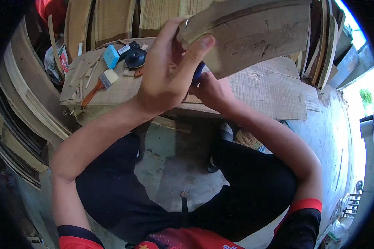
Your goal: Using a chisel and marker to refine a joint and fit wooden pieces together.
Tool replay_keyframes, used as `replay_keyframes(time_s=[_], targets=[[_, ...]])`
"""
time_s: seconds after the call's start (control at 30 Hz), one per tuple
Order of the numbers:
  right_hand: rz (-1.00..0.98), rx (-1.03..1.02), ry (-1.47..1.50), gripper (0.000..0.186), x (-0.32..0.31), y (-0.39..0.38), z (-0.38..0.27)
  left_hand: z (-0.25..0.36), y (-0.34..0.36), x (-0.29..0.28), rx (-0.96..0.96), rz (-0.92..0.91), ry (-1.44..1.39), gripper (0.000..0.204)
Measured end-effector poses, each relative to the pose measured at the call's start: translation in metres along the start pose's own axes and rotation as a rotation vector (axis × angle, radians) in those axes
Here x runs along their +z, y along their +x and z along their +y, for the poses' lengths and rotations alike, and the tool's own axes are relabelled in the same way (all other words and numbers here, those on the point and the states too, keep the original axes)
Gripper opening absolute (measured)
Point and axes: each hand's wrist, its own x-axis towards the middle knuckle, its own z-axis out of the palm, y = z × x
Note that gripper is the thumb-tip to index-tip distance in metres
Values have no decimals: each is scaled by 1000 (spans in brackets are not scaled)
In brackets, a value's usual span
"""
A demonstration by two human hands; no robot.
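My left hand (164,79) is closed round the end of a thick, slightly curved wooden board (262,39), its thumb lying along the near edge. The board is held up and tilted above the workbench (274,93), with a dark streak along its upper part. Below the board's near end, my right hand (216,92) is closed on a dark blue object (198,74). Most of that object and the right fingertips are hidden behind my left hand and the board, so its kind does not show.
Left on the bench lie a paintbrush (100,86) with an orange-brown handle, a light blue block (111,57), a black round pad (135,58) and thin wood strips (92,74). Curved planks (27,95) stand at the left; more boards (114,20) lean behind. A broom head (247,139) shows under the bench.
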Motion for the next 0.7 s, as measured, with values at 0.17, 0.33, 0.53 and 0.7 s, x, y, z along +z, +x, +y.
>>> replay_keyframes(time_s=[0.17,0.33,0.53,0.7], targets=[[-36,-42,-2,57,9,5,8,-2,-8,-7,-103,4,32,42],[102,-209,140,66,21,9,20,-13,-15,-12,-78,-38,130,44],[23,-114,327,60,10,0,52,-17,-19,-14,-16,-64,137,44],[-6,276,869,57,-58,-28,127,-10,-16,-11,-13,-171,182,43]])
